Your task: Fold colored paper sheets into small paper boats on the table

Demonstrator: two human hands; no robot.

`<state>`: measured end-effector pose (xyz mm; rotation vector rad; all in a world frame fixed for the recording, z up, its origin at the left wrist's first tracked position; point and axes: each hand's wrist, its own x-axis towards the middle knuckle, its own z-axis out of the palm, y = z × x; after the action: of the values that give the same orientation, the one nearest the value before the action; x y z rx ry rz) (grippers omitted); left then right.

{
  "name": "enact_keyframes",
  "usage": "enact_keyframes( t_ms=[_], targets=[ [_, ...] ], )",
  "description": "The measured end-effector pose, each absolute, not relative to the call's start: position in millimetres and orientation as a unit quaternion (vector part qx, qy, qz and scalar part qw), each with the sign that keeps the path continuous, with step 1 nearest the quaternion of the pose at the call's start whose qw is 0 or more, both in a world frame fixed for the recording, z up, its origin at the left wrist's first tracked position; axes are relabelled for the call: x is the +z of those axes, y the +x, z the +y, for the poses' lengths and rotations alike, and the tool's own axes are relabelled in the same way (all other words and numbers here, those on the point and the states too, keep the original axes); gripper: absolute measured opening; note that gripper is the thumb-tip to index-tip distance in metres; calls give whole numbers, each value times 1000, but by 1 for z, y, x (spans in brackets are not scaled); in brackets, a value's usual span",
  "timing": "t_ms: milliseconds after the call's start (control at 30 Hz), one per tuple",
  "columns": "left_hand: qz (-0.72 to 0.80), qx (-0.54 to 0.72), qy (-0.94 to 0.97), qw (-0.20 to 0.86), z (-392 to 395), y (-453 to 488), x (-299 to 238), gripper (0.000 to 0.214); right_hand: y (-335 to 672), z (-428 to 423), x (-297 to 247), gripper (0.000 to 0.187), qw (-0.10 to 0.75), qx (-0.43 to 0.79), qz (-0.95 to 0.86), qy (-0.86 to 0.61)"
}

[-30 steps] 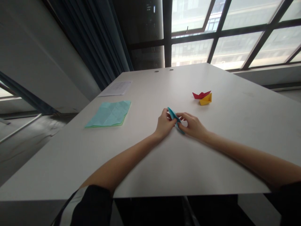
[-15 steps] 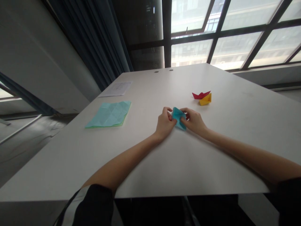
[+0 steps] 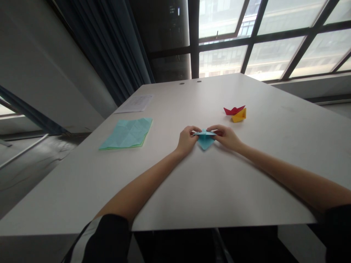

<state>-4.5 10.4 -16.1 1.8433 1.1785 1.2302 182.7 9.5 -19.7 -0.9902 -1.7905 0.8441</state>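
A small piece of folded light-blue paper (image 3: 205, 140) is held between my two hands over the white table. My left hand (image 3: 188, 138) pinches its left corner, thumb below and fingers on top. On the opposite corner my right hand (image 3: 225, 136) has the same kind of pinch. The paper is spread sideways, with a flat upper edge and a point hanging down toward me. Fingertips hide both of its ends. Beyond my right hand sit a red paper boat (image 3: 234, 110) and a yellow paper boat (image 3: 239, 115), touching each other.
A stack of creased square paper (image 3: 126, 133), light blue over green, lies at the left of the white table (image 3: 170, 193). Behind it is a printed white sheet (image 3: 135, 103). Windows and a dark blue curtain stand past the far edge.
The folded blue paper has turned and been pulled wider, from an upright diamond-like shape to a flat-topped one pointing down. Both hands keep hold and have shifted slightly to its outer corners.
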Motion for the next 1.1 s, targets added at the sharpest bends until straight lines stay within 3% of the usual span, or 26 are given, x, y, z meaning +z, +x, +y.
enact_keyframes(
  t_ms=[200, 467, 700, 867, 1100],
  targets=[
    [394, 444, 731, 337, 19, -18, -17, 28, 195, 19, -28, 42, 396, 436, -738, -329],
    [354, 274, 876, 181, 14, -31, -12, 34, 201, 9, -19, 29, 288, 225, -880, -305],
    [388, 240, 884, 96, 3, -22, -8, 14, 197, 10, -18, 21, 268, 122, -909, -294],
    [384, 218, 894, 71, 1, -17, -16, 32, 194, 10, -24, 22, 270, 77, -904, -324],
    [429, 159, 878, 138, 0, -14, -23, 60, 195, 9, -26, 24, 264, 82, -898, -342]
  ],
)
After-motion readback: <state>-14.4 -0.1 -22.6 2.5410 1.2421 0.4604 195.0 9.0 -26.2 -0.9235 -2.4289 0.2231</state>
